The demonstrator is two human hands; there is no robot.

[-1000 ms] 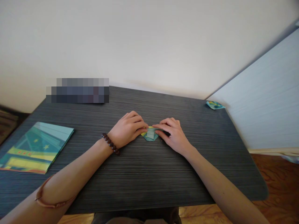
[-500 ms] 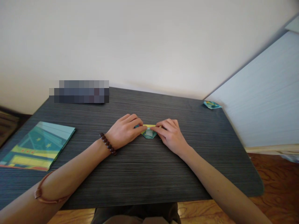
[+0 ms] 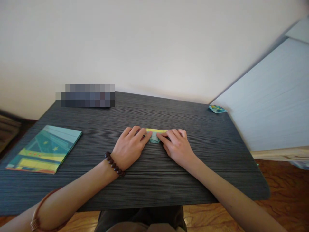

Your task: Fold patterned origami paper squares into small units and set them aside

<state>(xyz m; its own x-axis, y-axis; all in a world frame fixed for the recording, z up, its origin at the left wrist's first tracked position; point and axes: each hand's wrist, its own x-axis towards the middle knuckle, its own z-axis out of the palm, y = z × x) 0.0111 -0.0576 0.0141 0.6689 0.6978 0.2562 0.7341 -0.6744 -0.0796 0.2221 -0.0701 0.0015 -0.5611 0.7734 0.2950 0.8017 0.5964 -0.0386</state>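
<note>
Folded paper (image 3: 154,136): held down on the dark, finely striped surface (image 3: 154,180), directly between the two hands; both of its ends are partly covered by fingers.
Long axis of the folded paper: laid crosswise, from the left hand towards the right hand, roughly parallel with the near edge of the surface.
Pointing of the folded paper: the straight yellow edge is turned away from the person; the pale green side is tapered towards the person and ended in a short, blunt edge.
Left hand (image 3: 129,145): laid palm down, its thumb tip set on the left part of the folded paper and its other fingers bent; whether the paper is pinched or only pressed cannot be told.
Right hand (image 3: 178,146): fingertips set on the right part of the folded paper, the other fingers curled; pinching or mere pressing cannot be told here either.
Gap between the hands: narrow, with pale green paper shown in it.
Beaded bracelet (image 3: 113,164): worn on the left wrist.
Brown bangle (image 3: 35,222): worn farther up the left forearm.
Printed folded sheet (image 3: 44,151): laid left of the left hand, well apart, patterned with stars and yellow bands.
Small folded piece (image 3: 217,109): placed beyond and right of the right hand, near the far corner.
Pixelated object (image 3: 87,96): placed beyond and left of the left hand; its details are masked.
Pale panel (image 3: 265,96): stood right of the right hand, beside the surface.
</note>
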